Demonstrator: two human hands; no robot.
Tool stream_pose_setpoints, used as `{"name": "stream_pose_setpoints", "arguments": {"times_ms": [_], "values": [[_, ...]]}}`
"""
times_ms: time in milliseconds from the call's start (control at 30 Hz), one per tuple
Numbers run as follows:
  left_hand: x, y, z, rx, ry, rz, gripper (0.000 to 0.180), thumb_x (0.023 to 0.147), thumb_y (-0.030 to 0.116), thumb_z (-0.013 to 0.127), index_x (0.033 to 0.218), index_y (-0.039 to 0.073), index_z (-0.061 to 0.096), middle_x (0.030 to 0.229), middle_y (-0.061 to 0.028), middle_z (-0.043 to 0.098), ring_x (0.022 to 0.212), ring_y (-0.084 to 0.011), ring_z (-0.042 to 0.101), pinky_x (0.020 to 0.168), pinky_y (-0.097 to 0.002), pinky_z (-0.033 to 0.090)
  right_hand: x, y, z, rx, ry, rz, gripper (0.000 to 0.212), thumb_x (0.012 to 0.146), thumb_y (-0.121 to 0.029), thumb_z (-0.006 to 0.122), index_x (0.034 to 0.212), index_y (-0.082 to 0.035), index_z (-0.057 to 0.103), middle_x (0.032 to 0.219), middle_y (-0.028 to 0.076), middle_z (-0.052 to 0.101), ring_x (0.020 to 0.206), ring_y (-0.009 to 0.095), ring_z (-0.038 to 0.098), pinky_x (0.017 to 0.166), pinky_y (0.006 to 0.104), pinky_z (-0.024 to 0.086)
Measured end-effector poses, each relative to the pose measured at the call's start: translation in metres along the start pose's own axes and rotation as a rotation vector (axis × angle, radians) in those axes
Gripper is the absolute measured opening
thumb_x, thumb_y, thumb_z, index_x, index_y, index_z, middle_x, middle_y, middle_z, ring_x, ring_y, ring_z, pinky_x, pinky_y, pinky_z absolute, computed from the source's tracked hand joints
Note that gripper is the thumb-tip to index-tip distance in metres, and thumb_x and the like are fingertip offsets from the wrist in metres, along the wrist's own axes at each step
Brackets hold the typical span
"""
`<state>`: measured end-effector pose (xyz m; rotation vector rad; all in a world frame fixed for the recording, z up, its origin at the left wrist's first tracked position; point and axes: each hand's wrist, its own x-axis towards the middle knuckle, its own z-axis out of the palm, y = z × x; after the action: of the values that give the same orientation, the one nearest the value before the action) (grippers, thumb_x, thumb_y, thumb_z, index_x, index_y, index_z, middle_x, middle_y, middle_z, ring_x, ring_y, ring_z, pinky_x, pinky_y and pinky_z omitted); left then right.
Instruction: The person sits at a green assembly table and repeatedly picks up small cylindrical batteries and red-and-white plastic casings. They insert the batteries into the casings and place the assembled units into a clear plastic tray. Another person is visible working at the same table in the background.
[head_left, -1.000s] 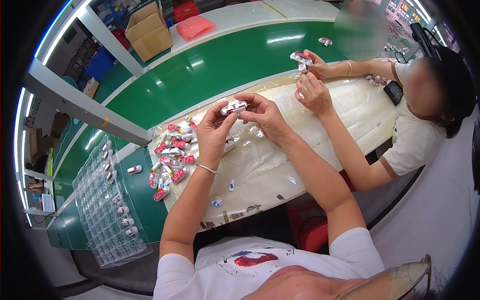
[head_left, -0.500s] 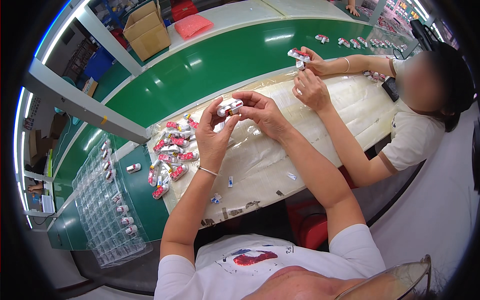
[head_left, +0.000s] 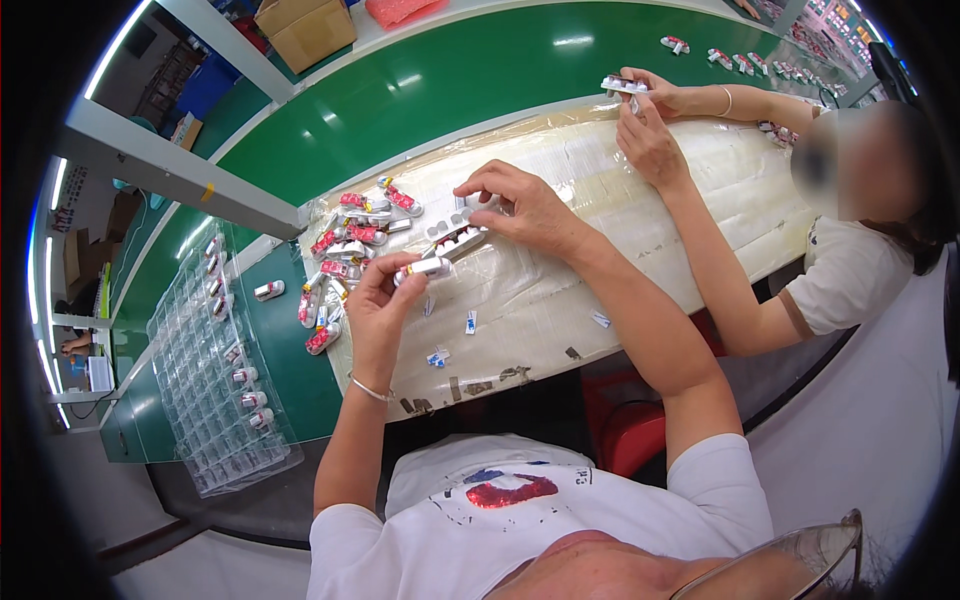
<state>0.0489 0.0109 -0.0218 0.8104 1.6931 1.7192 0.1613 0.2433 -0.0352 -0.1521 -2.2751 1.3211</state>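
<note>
My left hand [head_left: 383, 300] is closed, thumb and fingers pinching a small oval white plastic piece [head_left: 428, 268] with a dark edge. Just beyond it, a long open white piece [head_left: 460, 240] with a row of rounded white parts lies on the covered tabletop. Curved over that long piece is my right hand [head_left: 530, 208], its thumb and fingers apart; its thumb is close to the piece, though contact is unclear. Beside my left hand lies a loose pile of small white pieces with red wrapping [head_left: 365, 235].
A clear compartment tray [head_left: 215, 400] at the left holds several small white pieces. One loose piece [head_left: 269, 290] lies beside it. Blue-and-white scraps [head_left: 471, 322] lie near the front. A co-worker's hands [head_left: 652, 140] hold a similar piece at the right. A green belt [head_left: 420, 110] runs behind.
My hands have come apart: the left drew nearer and lower with the small white piece, while the right let go of it. The view has shifted slightly.
</note>
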Motion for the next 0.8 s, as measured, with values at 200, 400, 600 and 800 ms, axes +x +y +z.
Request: {"name": "stream_pose_setpoints", "arguments": {"times_ms": [200,400,600,800], "values": [[-0.024,-0.002,0.007,0.192,-0.214,0.021,0.026,0.084,0.005,0.074,0.11,0.003,0.069,0.116,-0.0085,0.065,0.106,-0.0173,0.061,0.094,-0.0304,0.049,0.008,0.01,0.013,-0.379,0.082,-0.283,0.029,0.083,0.0,0.065,0.11,-0.009,0.072,0.108,0.007,0.066,0.105,0.025,0.06,0.094,0.0353,0.047],[-0.014,0.017,0.002,0.704,-0.162,0.463,0.033,0.08,0.006,0.077,0.112,0.006,0.07,0.123,-0.0118,0.065,0.11,-0.0283,0.061,0.097,-0.0374,0.048,0.004,0.003,0.008,-0.411,0.003,-0.158,0.017,0.085,-0.008,0.069,0.102,-0.008,0.071,0.096,0.006,0.065,0.095,0.028,0.059,0.087,0.0376,0.048],[0.044,0.019,0.026,0.746,-0.05,0.557,0.047,0.081,0.013,0.078,0.126,0.007,0.065,0.126,-0.0122,0.064,0.118,-0.0277,0.06,0.099,-0.037,0.047,0.004,0.005,0.007,0.04,0.061,0.018,0.02,0.09,-0.006,0.066,0.11,-0.006,0.066,0.101,0.004,0.067,0.093,0.018,0.063,0.081,0.0316,0.051],[0.083,0.013,0.032,0.484,-0.168,0.222,0.049,0.081,0.02,0.08,0.126,0.008,0.066,0.116,-0.0105,0.067,0.111,-0.0229,0.063,0.098,-0.0338,0.047,0.008,-0.001,-0.004,0.617,0.121,0.191,0.02,0.093,-0.002,0.064,0.113,-0.003,0.064,0.108,0.003,0.065,0.101,0.01,0.062,0.092,0.0262,0.05]]}}
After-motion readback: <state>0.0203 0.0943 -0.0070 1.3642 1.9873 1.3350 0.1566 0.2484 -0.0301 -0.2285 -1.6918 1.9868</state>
